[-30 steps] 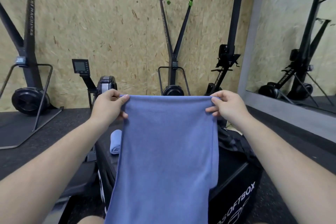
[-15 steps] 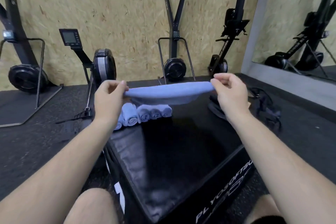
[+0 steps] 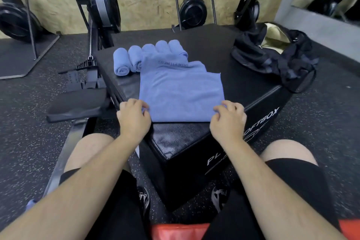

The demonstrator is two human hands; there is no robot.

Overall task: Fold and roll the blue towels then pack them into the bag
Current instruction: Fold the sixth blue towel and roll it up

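Can't see the near ends of three rolled towels (image 3: 161, 46), tucked under the far end of the flat towel (image 3: 181, 91). Can't make out the print on that towel either: upside down and smeared. No view of its two near corners, buried under the curled fingers of the left hand (image 3: 134, 117) and right hand (image 3: 228, 121). Reading only "PL" and "OFTBOX" on the box (image 3: 175, 138), middle letters blocked by the right forearm. No telling what sits deep in the open bag (image 3: 272, 58). Missing the tops of the exercise machines (image 3: 192, 8), chopped by the upper edge. Something red (image 3: 175, 232) at the bottom edge, cut off, unidentifiable.
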